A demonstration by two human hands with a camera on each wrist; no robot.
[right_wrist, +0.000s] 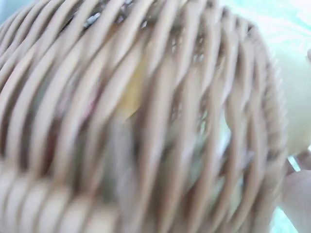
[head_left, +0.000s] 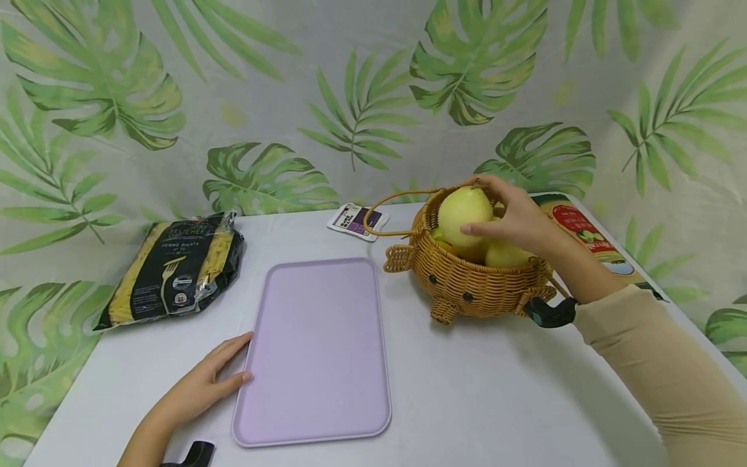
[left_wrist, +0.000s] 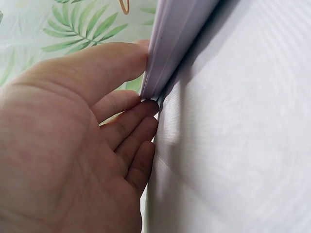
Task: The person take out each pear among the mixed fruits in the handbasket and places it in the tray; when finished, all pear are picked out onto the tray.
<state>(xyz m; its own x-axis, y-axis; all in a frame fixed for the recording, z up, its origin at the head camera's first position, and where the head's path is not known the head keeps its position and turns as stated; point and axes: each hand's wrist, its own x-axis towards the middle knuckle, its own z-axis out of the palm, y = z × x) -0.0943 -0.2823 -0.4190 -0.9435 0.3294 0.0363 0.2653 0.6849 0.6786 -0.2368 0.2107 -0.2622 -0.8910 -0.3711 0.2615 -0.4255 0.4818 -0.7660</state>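
Beyond left hand, off to its left: black-and-yellow plastic pasta bag, reads "PENNE RIGATE", "n° 73" beneath; top line only partly legible. Farther back, between hands: small flat white-and-purple packet, print too small. Right of right hand: flat green packet, red oval label, lettering unclear.

Lilac on the tray at the left hand, pale yellow-green on the fruit in the right hand.
Black and yellow on the pasta bag beyond the left hand; honey-brown weave on the basket below the right hand; green leaf print on the off-white backdrop beyond both.
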